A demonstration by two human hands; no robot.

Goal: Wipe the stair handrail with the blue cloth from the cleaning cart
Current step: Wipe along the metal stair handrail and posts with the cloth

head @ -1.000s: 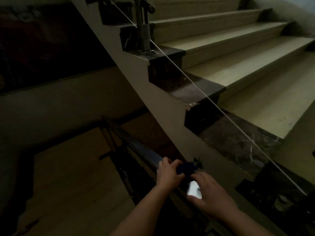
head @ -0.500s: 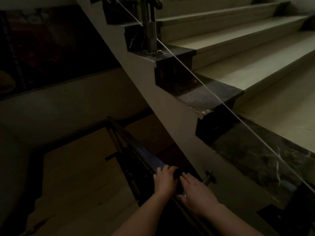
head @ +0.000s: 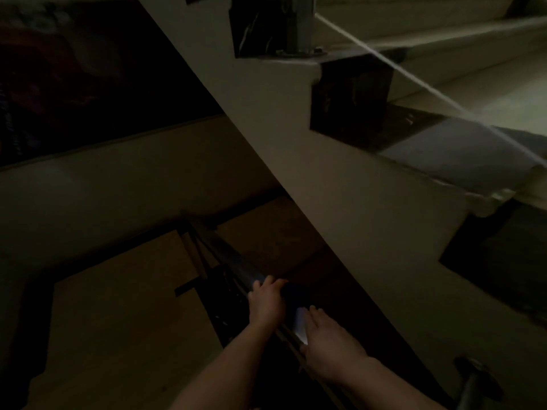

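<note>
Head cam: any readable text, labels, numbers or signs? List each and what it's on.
None readable.
Dark wall panel, upper left: faint marks, too dim and blurred to tell whether they are text.
Handrail, left hand, right hand, stair steps: no markings visible.

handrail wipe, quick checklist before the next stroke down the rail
1. Left hand on the handrail: ok, fingers curl over it.
2. Blue cloth under the left hand: cannot tell, only a dark shape beside the fingers.
3. Right hand steadying the rail: ok, it lies flat on it beside a bright patch.
4. Rail ahead free of obstacles: ok as far as seen.
5. Lighting good enough to judge dirt: not ok, scene is very dim.
</note>
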